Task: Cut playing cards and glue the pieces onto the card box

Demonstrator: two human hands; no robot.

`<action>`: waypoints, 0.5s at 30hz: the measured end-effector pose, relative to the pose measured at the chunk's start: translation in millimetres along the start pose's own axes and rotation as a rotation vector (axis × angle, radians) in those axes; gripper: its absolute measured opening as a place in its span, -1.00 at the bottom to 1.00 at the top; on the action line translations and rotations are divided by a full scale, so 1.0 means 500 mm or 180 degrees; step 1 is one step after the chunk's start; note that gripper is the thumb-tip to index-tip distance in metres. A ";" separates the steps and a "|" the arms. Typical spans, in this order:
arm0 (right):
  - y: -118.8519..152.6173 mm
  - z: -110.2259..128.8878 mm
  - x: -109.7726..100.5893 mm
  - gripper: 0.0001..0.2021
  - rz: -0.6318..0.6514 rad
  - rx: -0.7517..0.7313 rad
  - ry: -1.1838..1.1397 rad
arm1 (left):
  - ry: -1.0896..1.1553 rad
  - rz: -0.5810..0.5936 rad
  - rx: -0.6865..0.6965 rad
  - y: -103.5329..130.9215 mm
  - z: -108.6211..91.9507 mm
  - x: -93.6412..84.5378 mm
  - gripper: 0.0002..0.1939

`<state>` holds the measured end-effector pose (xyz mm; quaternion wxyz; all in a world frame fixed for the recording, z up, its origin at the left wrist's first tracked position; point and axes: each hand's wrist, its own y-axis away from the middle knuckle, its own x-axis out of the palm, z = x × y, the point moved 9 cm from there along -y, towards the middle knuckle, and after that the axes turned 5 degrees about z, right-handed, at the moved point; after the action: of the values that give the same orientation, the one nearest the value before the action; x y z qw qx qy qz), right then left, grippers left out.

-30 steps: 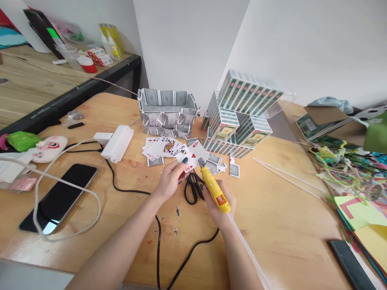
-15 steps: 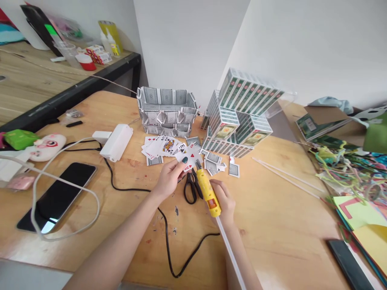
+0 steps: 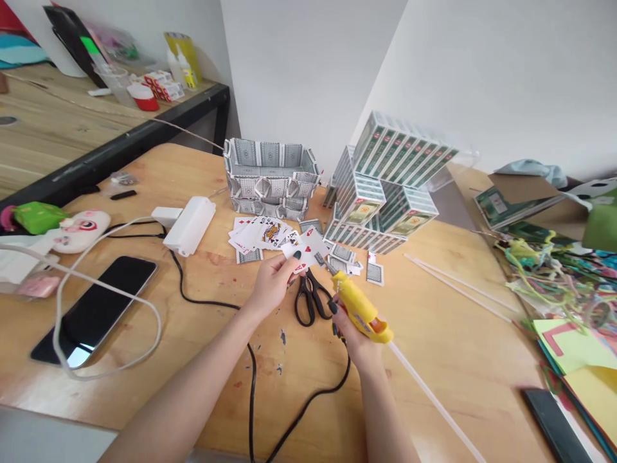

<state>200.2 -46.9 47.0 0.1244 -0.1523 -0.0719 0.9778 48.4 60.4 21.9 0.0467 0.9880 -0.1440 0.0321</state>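
Note:
Between thumb and fingers, my left hand point(image 3: 274, 281) pinches a playing card point(image 3: 310, 246), an ace of hearts. My right hand point(image 3: 355, 337) is wrapped round the handle of a yellow hot glue gun point(image 3: 359, 305); a long clear glue stick point(image 3: 434, 395) runs out of its back end. Its nozzle is close to the card's right edge; whether they touch I cannot tell. Black-handled scissors point(image 3: 304, 303) lie between my hands. Loose face-up cards point(image 3: 265, 233) are spread behind my left hand, and face-down cards point(image 3: 341, 254) lie behind the nozzle.
A box built from folded cards point(image 3: 270, 186) stands at the back, beside stacked card packs point(image 3: 366, 199). On the left are a phone point(image 3: 96, 308), a white power adapter point(image 3: 190, 226) and cables. Two glue sticks point(image 3: 457, 286) and tangled yarn point(image 3: 554, 270) lie right.
My right hand has turned the glue gun, so its back end swings right and the scissors show more fully. The left hand still holds the card. The view has shifted slightly.

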 end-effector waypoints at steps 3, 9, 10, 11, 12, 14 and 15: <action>-0.002 0.017 0.012 -0.93 -0.0039 -0.0076 0.0294 | 0.0100 0.0048 -0.0038 0.002 0.003 0.005 -0.68; -0.006 0.029 0.015 -0.94 -0.0089 -0.0065 0.0692 | 0.0282 -0.0001 -0.0109 0.006 -0.001 0.007 -0.69; -0.006 0.029 0.012 -0.94 -0.0135 -0.0088 0.0749 | 0.0320 0.0017 -0.0114 0.007 -0.002 0.008 -0.68; -0.006 0.028 0.011 -0.94 -0.0151 -0.0131 0.0803 | 0.0365 0.0045 -0.0111 0.007 -0.003 0.009 -0.68; -0.007 0.027 0.011 -0.94 -0.0149 -0.0190 0.0849 | 0.0415 0.0080 -0.0105 0.007 -0.003 0.010 -0.68; -0.006 0.028 0.014 -0.93 -0.0144 -0.0368 0.0905 | 0.0502 0.0165 -0.0103 0.007 -0.002 0.014 -0.67; -0.005 0.028 0.016 -0.92 -0.0146 -0.0460 0.0918 | 0.0538 0.0204 -0.0104 0.007 0.000 0.015 -0.66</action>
<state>189.1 -43.7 58.7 0.1444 -0.2980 -0.1269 0.9350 54.5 55.0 22.7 0.0737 0.9757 -0.1715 0.1144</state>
